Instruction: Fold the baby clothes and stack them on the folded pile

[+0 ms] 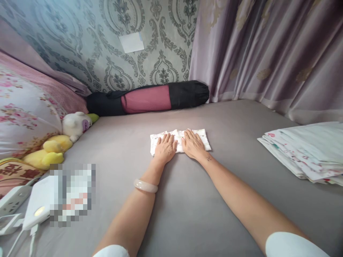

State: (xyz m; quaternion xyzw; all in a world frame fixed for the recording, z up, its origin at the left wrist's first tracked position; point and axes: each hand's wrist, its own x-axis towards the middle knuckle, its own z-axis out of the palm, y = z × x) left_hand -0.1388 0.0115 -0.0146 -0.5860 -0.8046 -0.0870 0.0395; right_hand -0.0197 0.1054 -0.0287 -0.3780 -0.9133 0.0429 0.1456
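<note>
A small white cloth (179,136) with a light print lies folded into a flat rectangle on the grey bed sheet (193,207). My left hand (166,147) rests flat on its left half, fingers pointing away from me. On its right half lies my right hand (193,143), palm down with the fingers stretched out. Both hands press on the cloth's top and grip nothing. The cloth's far edge and both ends show; the part under my palms is hidden.
Folded white printed cloths (308,150) are stacked at the right. A black and pink rolled bag (147,99) lies along the wall. On the left are plush toys (76,125), a floral pillow (24,110), a white device (41,200) with cables, and a power strip (14,201).
</note>
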